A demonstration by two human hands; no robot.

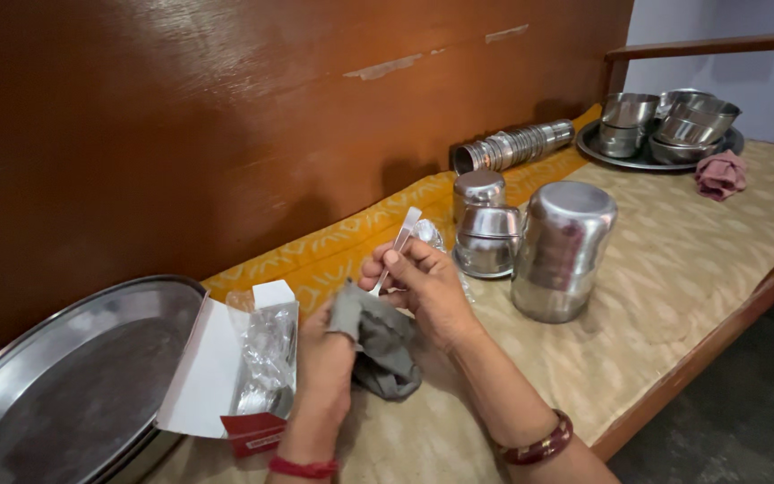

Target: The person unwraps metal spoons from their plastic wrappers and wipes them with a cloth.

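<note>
An opened white carton (226,367) with a red bottom edge lies at about 8 o'clock from the hands, its flap folded back; clear plastic wrapping (269,354) spills from its mouth, and what is inside the wrapping cannot be told. The carton leans on the rim of a large steel tray (64,376) at the far 9 o'clock side.

The right hand (423,282) pinches a small steel spoon (398,244) by its handle, fingers closed on it, the handle pointing toward 1 o'clock. The left hand (324,358) is closed on a grey cloth (382,341), which bunches just under the spoon and drapes onto the counter (674,296).

At 2 o'clock, close to the spoon, stand stacked steel cups (485,224) and a tall overturned steel pot (559,251). Farther toward 1 o'clock a row of nested steel tumblers (512,145) lies on its side against the brown wall (226,116), and a round plate of steel bowls (665,125) sits beside a pink cloth (720,173).
</note>
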